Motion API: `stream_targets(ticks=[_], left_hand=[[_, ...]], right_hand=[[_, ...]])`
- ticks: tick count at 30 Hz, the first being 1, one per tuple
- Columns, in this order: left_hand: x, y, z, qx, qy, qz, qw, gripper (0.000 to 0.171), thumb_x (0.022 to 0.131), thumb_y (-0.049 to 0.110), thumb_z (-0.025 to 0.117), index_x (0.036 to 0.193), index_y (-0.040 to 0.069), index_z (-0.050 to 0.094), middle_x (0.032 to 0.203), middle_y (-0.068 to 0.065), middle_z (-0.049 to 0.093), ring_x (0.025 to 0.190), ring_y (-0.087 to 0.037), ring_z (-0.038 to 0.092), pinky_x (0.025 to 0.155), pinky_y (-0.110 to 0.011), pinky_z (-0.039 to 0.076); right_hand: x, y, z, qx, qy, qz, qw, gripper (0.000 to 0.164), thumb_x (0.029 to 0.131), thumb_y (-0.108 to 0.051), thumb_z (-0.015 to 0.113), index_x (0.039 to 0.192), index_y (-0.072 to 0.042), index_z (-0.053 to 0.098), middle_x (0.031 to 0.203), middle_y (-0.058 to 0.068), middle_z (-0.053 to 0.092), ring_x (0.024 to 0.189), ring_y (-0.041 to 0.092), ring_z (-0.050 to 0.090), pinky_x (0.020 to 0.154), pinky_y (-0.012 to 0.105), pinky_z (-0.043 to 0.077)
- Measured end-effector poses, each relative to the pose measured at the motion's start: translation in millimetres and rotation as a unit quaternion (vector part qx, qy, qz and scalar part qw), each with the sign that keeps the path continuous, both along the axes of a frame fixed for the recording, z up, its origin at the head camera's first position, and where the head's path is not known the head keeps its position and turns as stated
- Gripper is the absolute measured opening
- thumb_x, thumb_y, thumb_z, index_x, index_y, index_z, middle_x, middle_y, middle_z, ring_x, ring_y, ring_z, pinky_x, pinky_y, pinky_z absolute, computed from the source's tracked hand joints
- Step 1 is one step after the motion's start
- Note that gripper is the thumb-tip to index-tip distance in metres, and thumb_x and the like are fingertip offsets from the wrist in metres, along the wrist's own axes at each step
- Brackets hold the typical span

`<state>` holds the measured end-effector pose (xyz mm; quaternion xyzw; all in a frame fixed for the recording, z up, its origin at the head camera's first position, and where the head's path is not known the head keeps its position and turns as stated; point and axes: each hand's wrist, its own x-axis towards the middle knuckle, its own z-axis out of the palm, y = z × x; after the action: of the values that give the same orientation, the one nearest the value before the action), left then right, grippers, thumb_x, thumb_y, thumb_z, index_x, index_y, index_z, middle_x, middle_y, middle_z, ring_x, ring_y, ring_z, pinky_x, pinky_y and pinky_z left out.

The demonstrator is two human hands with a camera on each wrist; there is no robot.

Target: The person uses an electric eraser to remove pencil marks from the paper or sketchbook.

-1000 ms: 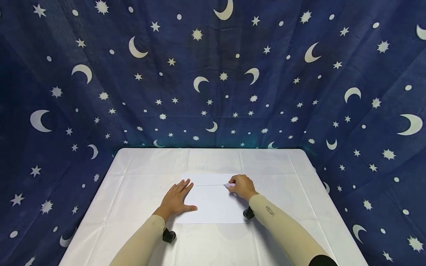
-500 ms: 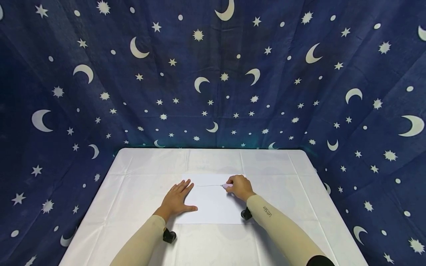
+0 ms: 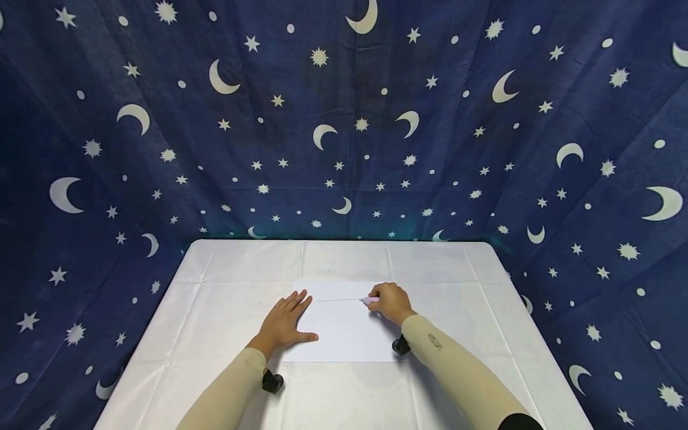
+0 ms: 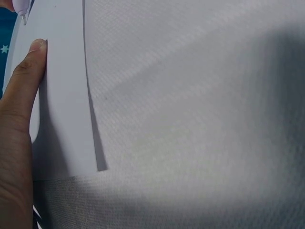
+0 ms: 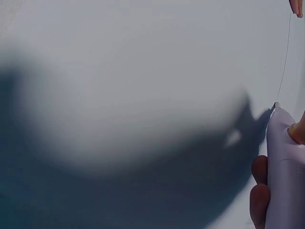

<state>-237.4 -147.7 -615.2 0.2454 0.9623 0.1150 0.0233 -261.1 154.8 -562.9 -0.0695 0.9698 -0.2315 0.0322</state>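
A white sheet of paper [image 3: 344, 334] lies on the table in front of me. My left hand [image 3: 283, 321] presses on its left side, fingers spread and straight. In the left wrist view only the thumb side of that hand [image 4: 21, 105] shows, over the paper [image 4: 66, 95]. Near the far edge, a thin dark line [image 3: 335, 300] runs across the sheet. At its right end my right hand [image 3: 393, 301] grips a lavender utility knife [image 3: 372, 300], tip against the paper. The right wrist view shows the thick knife body [image 5: 286, 167] between thumb and fingers, the line [image 5: 285, 62] leading from its tip.
The table [image 3: 209, 334] has a creased white cloth. Behind and at both sides hangs a dark blue curtain [image 3: 301, 89] with moons and stars. Small black cameras are strapped at the left wrist [image 3: 272, 381] and right wrist [image 3: 400, 345].
The right hand with the knife slid a little to the left, then back to the right along the line. My left hand stays in place.
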Motion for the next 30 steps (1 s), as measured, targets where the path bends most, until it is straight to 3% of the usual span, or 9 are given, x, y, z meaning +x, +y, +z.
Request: stream_targets(ticks=[14,30], left_hand=[[0.9,0.3,0.9,0.001,0.003,-0.002,1.0000,0.103,0.062,0.080,0.049,0.142,0.017,0.030,0.148,-0.003,0.019,0.134,-0.025,0.015,0.106,-0.047,0.013],[-1.8,-1.6,-3.4,-0.016,0.000,0.005,0.9999,0.104,0.061,0.083,0.045,0.143,0.022,0.025,0.149,0.002,0.013,0.135,-0.018,0.009,0.107,-0.042,0.008]], right_hand=[[-0.4,-13.7,-1.0,-0.005,0.002,0.008,1.000,0.021,0.067,-0.023,0.078,0.084,-0.014,0.070,0.081,-0.005,0.065,0.075,0.011,0.058,0.072,0.033,0.047],[-3.3,-5.4,-1.1,0.006,-0.009,0.000,1.000,0.021,0.067,-0.024,0.078,0.084,-0.015,0.070,0.078,-0.008,0.063,0.072,0.010,0.056,0.071,0.032,0.046]])
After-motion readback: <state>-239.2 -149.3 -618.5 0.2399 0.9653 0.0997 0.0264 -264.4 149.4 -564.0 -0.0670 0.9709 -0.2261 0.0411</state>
